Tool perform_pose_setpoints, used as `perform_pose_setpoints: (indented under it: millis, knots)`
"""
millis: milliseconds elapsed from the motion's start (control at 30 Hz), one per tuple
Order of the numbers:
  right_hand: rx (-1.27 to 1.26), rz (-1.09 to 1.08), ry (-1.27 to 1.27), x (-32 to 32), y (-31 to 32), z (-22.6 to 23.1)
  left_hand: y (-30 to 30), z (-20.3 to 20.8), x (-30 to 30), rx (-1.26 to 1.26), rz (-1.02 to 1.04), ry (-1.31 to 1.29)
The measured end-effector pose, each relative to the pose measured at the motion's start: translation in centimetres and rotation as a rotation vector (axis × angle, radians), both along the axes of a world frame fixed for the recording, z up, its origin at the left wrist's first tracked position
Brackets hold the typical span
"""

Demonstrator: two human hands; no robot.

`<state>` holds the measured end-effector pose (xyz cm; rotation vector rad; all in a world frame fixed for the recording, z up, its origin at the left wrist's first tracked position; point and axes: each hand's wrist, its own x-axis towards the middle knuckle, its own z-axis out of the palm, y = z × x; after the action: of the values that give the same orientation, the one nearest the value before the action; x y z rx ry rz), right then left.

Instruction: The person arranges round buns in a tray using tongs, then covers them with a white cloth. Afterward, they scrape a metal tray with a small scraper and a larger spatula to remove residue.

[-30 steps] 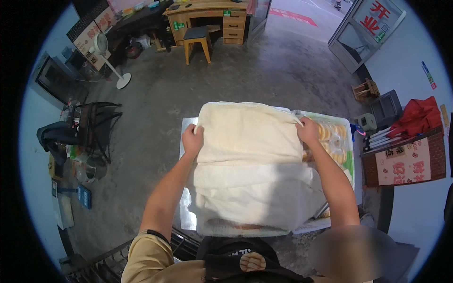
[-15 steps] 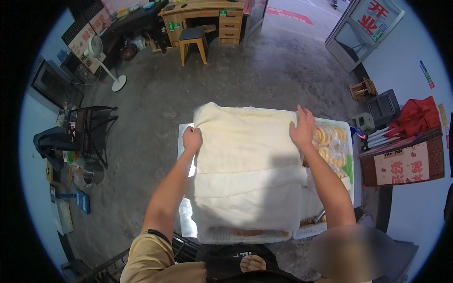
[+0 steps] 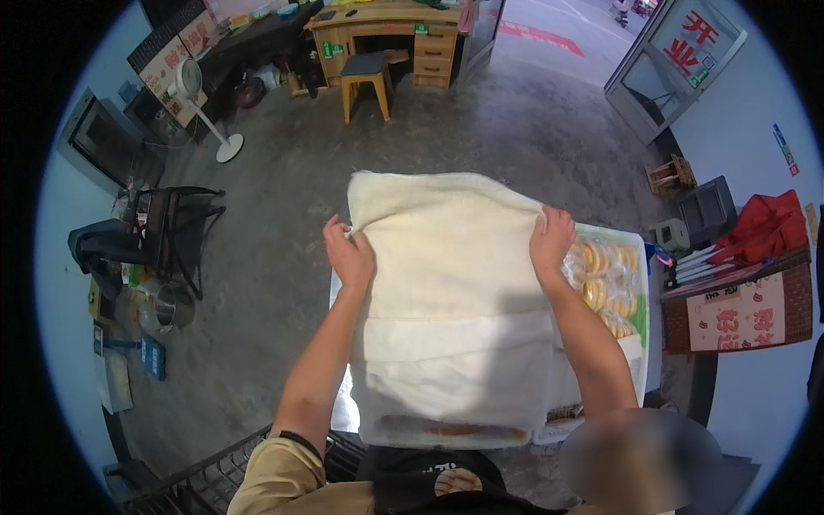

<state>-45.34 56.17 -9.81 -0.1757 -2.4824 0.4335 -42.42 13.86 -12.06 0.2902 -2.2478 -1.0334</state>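
Note:
A cream-white cloth [image 3: 446, 257] lies spread over a tray [image 3: 442, 432] on the table in front of me, its far part raised in a soft fold. At the cloth's left edge my left hand [image 3: 350, 259] pinches it between thumb and fingers. My right hand [image 3: 550, 247] grips the right edge, fingers curled over it. Just right of that hand, a white tray [image 3: 644, 283] holds several clear bags of round yellow baked pieces [image 3: 601, 257]. The cloth hides most of what lies beneath it.
A wooden desk [image 3: 378, 30] and a stool [image 3: 365, 73] stand far ahead. A white fan [image 3: 206, 112] and a dark chair [image 3: 163, 227] are to the left. On the right are a red cloth [image 3: 764, 227], a woven basket [image 3: 678, 326] and a glass door [image 3: 674, 69].
The cloth's far edge has been lifted and shifted. My right hand's fingers, more spread before, have curled onto the cloth's edge. My left hand has altered its hold on the left edge.

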Motion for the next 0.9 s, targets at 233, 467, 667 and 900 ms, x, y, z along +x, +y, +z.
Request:
perform_pose_setpoints:
  millis: [233,467,667,900]
  knots:
    - [0.172,0.187,0.037,4.4,-3.6,2.6,0.7,-1.8,0.3,0.004,-0.142,-0.267]
    - [0.021,0.374,-0.200,10.1,0.6,-1.3,-0.9,-3.5,1.1,0.054,-0.259,-0.825]
    - [-0.141,0.457,-0.215,21.3,0.5,-0.5,0.3,-1.3,8.4,-0.108,-0.168,-0.337]
    - [-0.068,0.433,-0.249,26.6,4.0,0.8,0.8,3.9,21.5,-0.503,-0.754,-0.264]
